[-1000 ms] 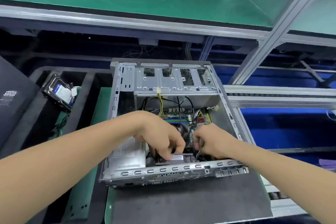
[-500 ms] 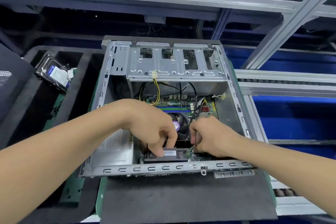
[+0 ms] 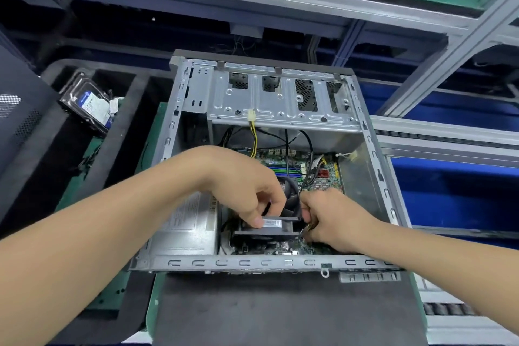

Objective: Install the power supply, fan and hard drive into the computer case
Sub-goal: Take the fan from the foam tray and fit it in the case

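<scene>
The open grey computer case (image 3: 280, 262) lies on its side in front of me. Inside it, a black case fan (image 3: 278, 226) stands near the front wall; my left hand (image 3: 250, 191) grips its top edge with thumb and fingers. My right hand (image 3: 328, 216) is curled at the fan's right side and pinches thin fan wires there. The silver power supply (image 3: 185, 227) sits in the case's left front corner. The motherboard (image 3: 323, 177) shows behind my hands. The hard drive (image 3: 87, 104), with a blue and white label, lies outside the case in a black foam tray at the left.
The case rests on a dark mat (image 3: 280, 312). A black foam tray (image 3: 118, 149) lies to the left, with a black side panel (image 3: 16, 109) at the far left. A drive cage (image 3: 280, 98) spans the case's far end. Aluminium frame rails (image 3: 449, 132) run on the right.
My head has moved closer and the view has tipped down. Both hands stay at the fan; my left hand now grips its top edge and the fan sits slightly further from the front wall.
</scene>
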The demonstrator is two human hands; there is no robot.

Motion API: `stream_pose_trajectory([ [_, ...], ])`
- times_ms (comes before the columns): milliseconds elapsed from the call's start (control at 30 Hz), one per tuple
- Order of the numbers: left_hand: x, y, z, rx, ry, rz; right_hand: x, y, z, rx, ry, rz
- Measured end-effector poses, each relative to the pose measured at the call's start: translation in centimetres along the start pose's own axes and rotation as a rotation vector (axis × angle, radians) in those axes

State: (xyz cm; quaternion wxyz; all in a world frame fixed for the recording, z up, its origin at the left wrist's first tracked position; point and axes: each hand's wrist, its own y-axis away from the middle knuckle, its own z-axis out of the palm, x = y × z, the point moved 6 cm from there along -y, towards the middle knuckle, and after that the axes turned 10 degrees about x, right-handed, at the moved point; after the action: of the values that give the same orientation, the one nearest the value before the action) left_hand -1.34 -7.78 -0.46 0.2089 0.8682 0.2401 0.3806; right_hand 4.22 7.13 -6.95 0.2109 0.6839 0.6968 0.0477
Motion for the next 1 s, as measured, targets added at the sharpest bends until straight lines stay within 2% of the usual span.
stream_pose_trajectory([
  [367, -0.6, -0.3, -0.4, 0.0, 0.012, -0.018, 0.0, 0.0, 0.2, -0.004, 0.021, -0.005],
  [1000, -1.0, -0.7, 0.0, 0.005, 0.038, -0.014, 0.0, -0.4, 1.0, -0.108, 0.046, 0.057],
])
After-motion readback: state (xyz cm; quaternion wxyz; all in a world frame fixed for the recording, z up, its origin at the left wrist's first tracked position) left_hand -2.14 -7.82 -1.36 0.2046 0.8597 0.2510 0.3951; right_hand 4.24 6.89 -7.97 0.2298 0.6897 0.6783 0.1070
